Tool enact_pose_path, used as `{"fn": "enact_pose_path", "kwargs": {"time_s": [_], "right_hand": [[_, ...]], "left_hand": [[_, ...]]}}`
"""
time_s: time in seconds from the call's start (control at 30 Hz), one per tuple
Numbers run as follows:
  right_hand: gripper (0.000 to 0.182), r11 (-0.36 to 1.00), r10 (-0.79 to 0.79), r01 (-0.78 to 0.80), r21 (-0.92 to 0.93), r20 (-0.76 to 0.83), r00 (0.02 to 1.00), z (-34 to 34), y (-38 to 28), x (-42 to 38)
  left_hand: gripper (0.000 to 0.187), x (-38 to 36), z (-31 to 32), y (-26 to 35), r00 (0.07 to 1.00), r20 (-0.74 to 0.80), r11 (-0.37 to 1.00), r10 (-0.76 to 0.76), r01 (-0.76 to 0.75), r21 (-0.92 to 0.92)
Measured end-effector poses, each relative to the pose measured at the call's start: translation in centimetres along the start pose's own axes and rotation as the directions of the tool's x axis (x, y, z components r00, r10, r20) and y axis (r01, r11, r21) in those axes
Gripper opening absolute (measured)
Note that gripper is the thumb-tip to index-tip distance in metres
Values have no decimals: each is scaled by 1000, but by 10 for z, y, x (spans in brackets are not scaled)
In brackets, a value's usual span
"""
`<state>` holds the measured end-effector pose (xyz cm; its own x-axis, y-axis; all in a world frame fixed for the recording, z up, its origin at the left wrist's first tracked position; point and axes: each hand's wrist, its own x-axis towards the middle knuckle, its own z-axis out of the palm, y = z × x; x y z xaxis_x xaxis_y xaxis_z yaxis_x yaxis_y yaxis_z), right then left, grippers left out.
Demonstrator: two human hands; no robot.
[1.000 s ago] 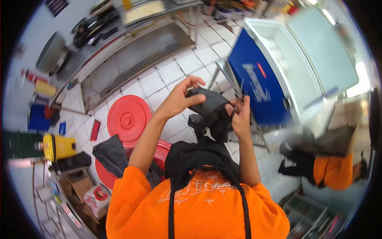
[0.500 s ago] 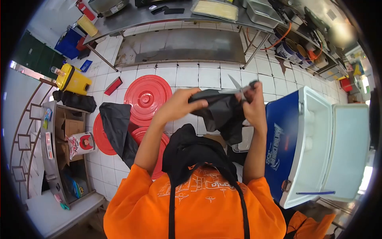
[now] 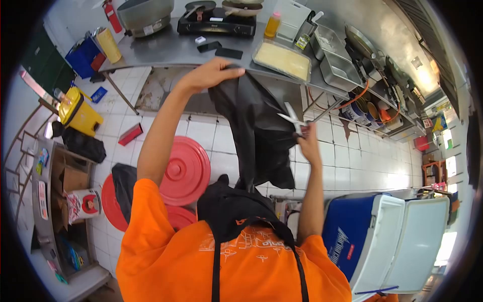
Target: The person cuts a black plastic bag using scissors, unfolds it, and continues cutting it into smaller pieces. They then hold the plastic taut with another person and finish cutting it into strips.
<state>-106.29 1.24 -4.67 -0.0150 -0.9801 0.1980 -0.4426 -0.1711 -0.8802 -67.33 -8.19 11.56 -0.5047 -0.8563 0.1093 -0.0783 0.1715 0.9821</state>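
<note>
The black bag (image 3: 251, 121), bunched between the hands half a second ago, now hangs spread out at the centre, so more of its length shows. The left hand (image 3: 214, 75), raised at upper centre, pinches its top; the bag drops below that grip. Right of centre, the right hand (image 3: 308, 144) grips scissors (image 3: 294, 121), blades parted at the bag's right edge. The cooler (image 3: 349, 229) stands lower right.

On the far metal table (image 3: 161, 54), a large pot (image 3: 147, 17) is set left of a black stove (image 3: 216, 26) and a yellow bottle (image 3: 272, 25).
</note>
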Motion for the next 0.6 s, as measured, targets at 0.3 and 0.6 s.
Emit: {"fn": "enact_pose_path", "kwargs": {"time_s": [0.3,0.6], "right_hand": [[37,984,-177,154,-93,-343,922,-109,-102,79],[43,839,532,-275,471,-597,601,37,95,31]], "left_hand": [[35,9,-29,-10,992,128,919,19,34,-392],[37,39,-36,15,988,-116,839,-99,20,-544]]}}
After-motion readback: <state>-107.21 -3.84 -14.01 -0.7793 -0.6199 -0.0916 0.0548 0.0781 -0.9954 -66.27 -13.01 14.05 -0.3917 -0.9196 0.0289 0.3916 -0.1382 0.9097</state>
